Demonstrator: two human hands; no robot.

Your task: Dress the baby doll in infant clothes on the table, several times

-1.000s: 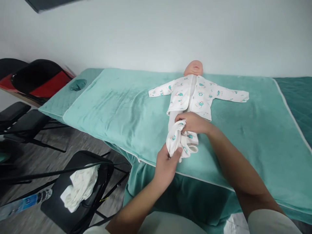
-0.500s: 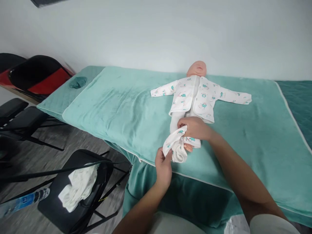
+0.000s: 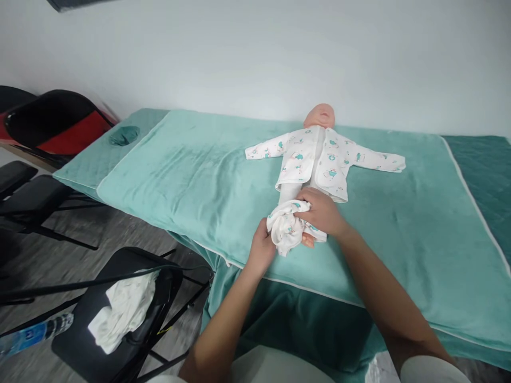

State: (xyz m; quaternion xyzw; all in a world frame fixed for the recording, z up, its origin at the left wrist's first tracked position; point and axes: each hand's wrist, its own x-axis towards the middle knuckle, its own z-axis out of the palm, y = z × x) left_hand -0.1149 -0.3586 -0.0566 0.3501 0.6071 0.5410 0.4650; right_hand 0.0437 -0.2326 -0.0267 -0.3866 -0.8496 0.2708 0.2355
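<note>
A baby doll (image 3: 319, 116) lies on its back on a green-covered massage table (image 3: 191, 175), head towards the wall. It wears a white printed jacket (image 3: 299, 157), open at the front, with both sleeves stretched outward. Bunched at the doll's lower legs are white baby pants (image 3: 288, 227) with the same print. My left hand (image 3: 263, 244) grips the near left edge of the bunched cloth. The fingers of my right hand (image 3: 321, 213) are closed on its upper right side. One small foot (image 3: 308, 240) shows below the cloth; the other is hidden.
To the lower left, a black folding chair (image 3: 75, 340) holds a crumpled white cloth (image 3: 125, 311). A plastic bottle (image 3: 35, 335) lies beside it. More folding chairs (image 3: 51, 119) stand at the far left. A face hole (image 3: 124, 135) opens in the table's left end.
My left hand has moved up and slightly left, gathering the pants into a tighter bunch around the doll's leg. My right hand stays on the cloth. The view has shifted slightly.
</note>
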